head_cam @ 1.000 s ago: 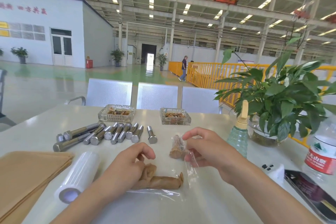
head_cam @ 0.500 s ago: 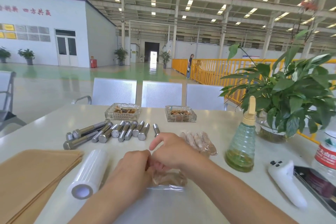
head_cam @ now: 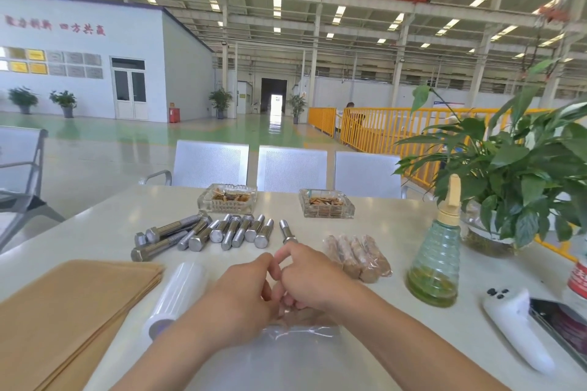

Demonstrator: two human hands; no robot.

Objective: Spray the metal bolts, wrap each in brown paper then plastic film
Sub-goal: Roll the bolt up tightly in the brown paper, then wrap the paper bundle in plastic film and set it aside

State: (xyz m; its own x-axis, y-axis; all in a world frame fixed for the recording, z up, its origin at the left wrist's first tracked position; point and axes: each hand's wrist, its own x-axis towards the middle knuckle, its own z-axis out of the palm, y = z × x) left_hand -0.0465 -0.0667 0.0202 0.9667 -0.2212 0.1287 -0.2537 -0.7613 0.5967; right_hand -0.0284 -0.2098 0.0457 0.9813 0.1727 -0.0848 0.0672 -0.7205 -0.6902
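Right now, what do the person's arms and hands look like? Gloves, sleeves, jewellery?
Both hands are bare: no gloves on the left hand or the right hand. Both forearms are uncovered as far as the frame shows, with no sleeve edge visible. No watch, bracelet, ring or marking shows on either wrist or on the fingers.
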